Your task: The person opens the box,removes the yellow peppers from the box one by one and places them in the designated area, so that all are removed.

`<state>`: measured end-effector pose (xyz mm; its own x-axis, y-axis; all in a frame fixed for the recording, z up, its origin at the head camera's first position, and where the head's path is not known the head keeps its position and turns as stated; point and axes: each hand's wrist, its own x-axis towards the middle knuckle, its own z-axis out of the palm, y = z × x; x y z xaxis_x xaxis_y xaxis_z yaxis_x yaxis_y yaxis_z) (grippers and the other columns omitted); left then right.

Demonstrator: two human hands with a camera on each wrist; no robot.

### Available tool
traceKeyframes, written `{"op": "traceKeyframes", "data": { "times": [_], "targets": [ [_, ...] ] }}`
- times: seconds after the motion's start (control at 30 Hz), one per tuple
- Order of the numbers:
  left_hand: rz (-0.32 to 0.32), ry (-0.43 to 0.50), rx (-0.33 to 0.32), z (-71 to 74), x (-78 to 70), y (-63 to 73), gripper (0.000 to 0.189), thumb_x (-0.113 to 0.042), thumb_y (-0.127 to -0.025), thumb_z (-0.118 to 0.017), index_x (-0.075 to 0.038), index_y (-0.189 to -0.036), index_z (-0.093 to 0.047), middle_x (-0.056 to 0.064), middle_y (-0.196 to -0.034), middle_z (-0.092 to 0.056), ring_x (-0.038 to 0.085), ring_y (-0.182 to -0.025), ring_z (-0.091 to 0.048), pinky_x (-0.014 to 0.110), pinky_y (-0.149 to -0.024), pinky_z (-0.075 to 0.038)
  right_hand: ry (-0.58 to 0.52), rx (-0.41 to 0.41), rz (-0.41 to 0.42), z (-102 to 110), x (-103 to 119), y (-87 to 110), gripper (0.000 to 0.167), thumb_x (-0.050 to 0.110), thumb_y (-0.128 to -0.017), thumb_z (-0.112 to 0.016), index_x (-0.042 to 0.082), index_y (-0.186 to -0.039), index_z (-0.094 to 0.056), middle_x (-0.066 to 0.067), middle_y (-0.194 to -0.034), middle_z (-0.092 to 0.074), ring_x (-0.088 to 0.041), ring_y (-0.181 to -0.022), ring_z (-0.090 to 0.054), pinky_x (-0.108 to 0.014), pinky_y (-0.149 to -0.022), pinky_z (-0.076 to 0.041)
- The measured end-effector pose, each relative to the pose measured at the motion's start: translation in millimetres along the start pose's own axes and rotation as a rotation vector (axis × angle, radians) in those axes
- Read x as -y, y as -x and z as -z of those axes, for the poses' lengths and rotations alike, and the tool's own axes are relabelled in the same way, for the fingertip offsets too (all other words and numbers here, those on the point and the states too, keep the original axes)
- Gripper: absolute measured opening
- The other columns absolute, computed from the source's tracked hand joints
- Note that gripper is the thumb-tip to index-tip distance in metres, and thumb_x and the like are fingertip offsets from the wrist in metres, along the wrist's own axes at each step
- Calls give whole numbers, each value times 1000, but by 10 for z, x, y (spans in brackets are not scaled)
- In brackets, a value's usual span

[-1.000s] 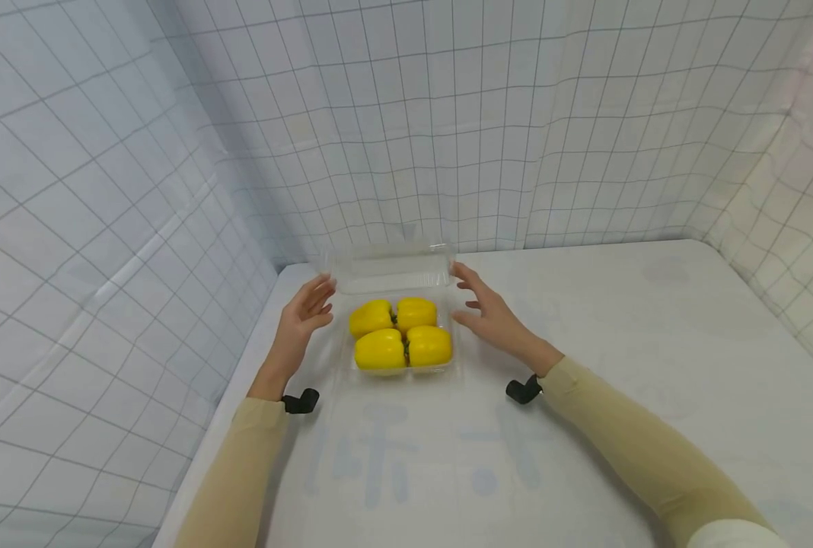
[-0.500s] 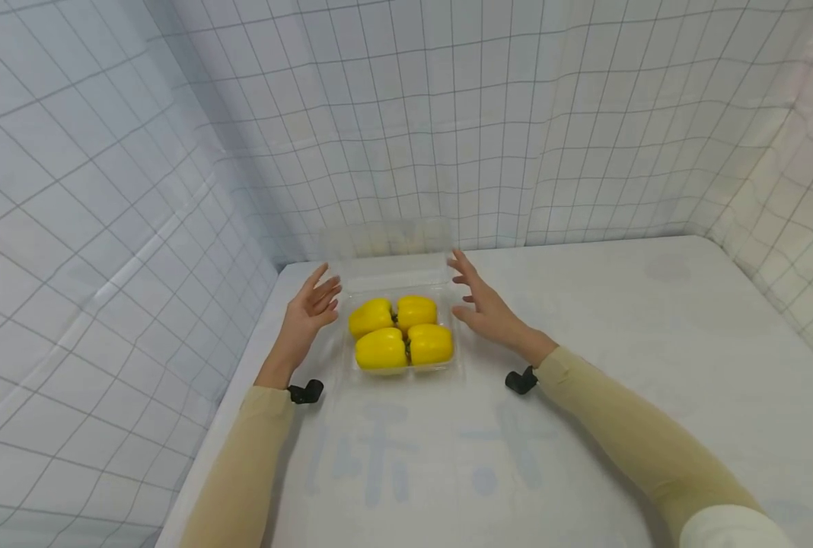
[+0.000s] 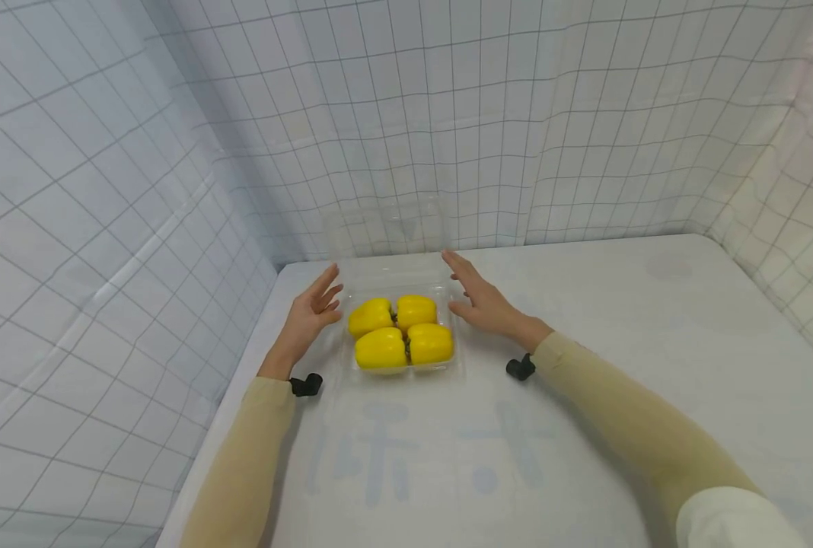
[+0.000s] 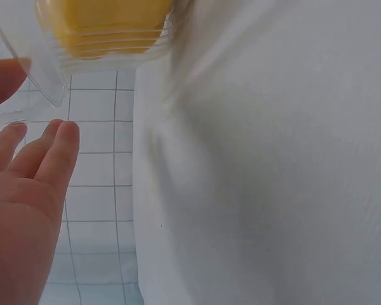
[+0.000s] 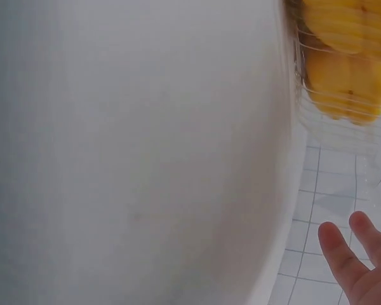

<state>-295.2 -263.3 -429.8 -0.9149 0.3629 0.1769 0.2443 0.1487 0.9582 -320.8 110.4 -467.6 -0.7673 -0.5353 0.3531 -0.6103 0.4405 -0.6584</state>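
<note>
Several yellow bell peppers (image 3: pixel 380 350) sit in the base of a clear plastic clamshell box (image 3: pixel 387 371). Its hinged lid (image 3: pixel 387 228) stands raised at the back, against the grid-patterned cloth. My left hand (image 3: pixel 306 313) is at the box's left side, fingers extended toward the lid's lower corner; in the left wrist view its thumb (image 4: pixel 5 79) overlaps the clear plastic edge. On the opposite side, my right hand (image 3: pixel 490 306) has its fingers spread and its index fingertip close to the lid's right edge. Neither hand grips anything.
The box rests on a white-covered table (image 3: pixel 619 320), near its back edge. White cloth walls (image 3: pixel 550 114) with grid lines rise behind and to both sides. Black wrist cameras (image 3: pixel 307 384) hang at the cuffs.
The lid has swung up and back, from leaning low behind the peppers to standing more upright. Both hands have shifted slightly, the left hand upward and inward. The peppers stay in place.
</note>
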Motion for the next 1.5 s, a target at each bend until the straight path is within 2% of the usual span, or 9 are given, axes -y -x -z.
{"op": "traceKeyframes", "data": {
  "times": [0.1,0.27,0.43,0.6,0.83,1.13,1.37,1.5],
  "targets": [
    [37,-40,10,20,-9,-22,84,10,-94,-62,-23,-161,-24,2,-168,-15,39,-149,-22,53,-115,-27,37,13,-18,20,-11,-36,89,8,-98,-62,21,-164,-4,11,-168,3,-36,-137,-43,-52,-99,-47],
    [129,-111,27,40,-37,-56,86,7,-94,-63,-30,-161,-23,-4,-168,-12,32,-151,-22,53,-115,-29,55,36,-38,37,-44,-71,88,12,-98,-63,18,-164,-4,2,-169,1,-35,-137,-43,-52,-100,-47],
    [193,-148,43,41,-62,-83,86,4,-96,-62,-34,-161,-21,-6,-168,-9,29,-152,-19,54,-115,-28,42,52,-93,33,-80,-85,87,17,-99,-61,22,-164,-3,9,-168,3,-32,-139,-41,-52,-104,-44],
    [214,-161,64,39,-60,-109,85,1,-96,-61,-31,-162,-17,-5,-168,-7,30,-152,-16,58,-116,-21,-6,69,-135,28,-99,-96,86,20,-100,-60,25,-164,-3,15,-167,6,-29,-141,-38,-52,-107,-41],
    [210,-158,72,45,-15,-128,85,0,-95,-60,-21,-163,-14,2,-169,-6,36,-152,-15,61,-117,-14,-64,97,-184,24,-148,-132,87,21,-99,-60,25,-164,-3,9,-168,4,-32,-141,-37,-52,-109,-39],
    [264,-155,73,55,35,-135,79,-7,-96,-59,-25,-162,-19,2,-168,-13,34,-152,-18,59,-118,-16,-135,163,-253,47,-202,-147,86,28,-100,-60,30,-163,-2,8,-168,2,-30,-145,-31,-51,-112,-35],
    [278,-173,65,153,388,-203,72,-12,-99,-53,-38,-160,-23,-8,-166,-17,28,-152,-20,60,-118,-11,-150,194,-299,61,-236,-153,85,36,-99,-60,30,-163,-5,7,-168,-4,-27,-146,-30,-52,-114,-31],
    [269,-162,76,164,425,-200,70,-14,-100,-52,-34,-161,-24,-10,-165,-20,24,-150,-24,57,-119,-11,-171,205,-322,69,-262,-139,84,39,-99,-61,31,-163,-8,4,-168,-9,-28,-146,-30,-53,-115,-28]
  ]
}}
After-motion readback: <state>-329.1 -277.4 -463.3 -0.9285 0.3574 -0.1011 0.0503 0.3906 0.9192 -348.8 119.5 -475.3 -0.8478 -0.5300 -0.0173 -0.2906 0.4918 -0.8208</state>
